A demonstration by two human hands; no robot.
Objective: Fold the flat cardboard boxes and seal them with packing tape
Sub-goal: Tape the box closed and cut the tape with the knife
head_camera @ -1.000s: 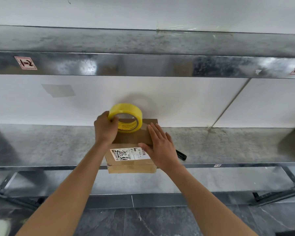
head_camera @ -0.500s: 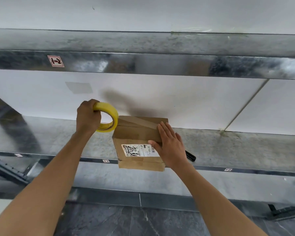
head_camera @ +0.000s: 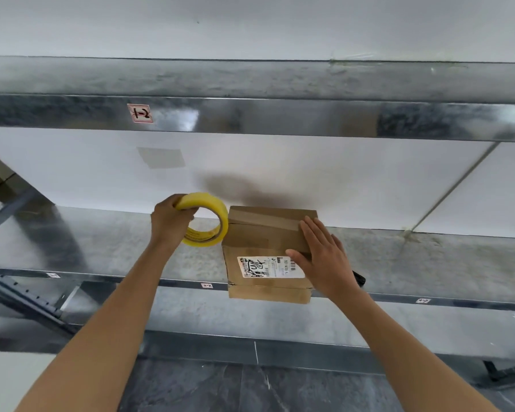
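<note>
A small brown cardboard box (head_camera: 262,233) with a white shipping label sits on the metal shelf (head_camera: 101,248), overhanging its front edge. A strip of tape runs across the box top. My right hand (head_camera: 321,260) lies flat with straight fingers on the right part of the top. My left hand (head_camera: 170,220) grips a yellow roll of packing tape (head_camera: 207,221) just left of the box, the roll touching the box's left top edge.
A black object (head_camera: 359,279), partly hidden by my right wrist, lies on the shelf right of the box. An upper metal shelf (head_camera: 280,114) runs overhead. A white wall backs the shelf. Dark floor tiles lie below.
My left hand carried the tape roll from over the box top to its left side, laying tape across the top. My right hand stayed pressed on the box.
</note>
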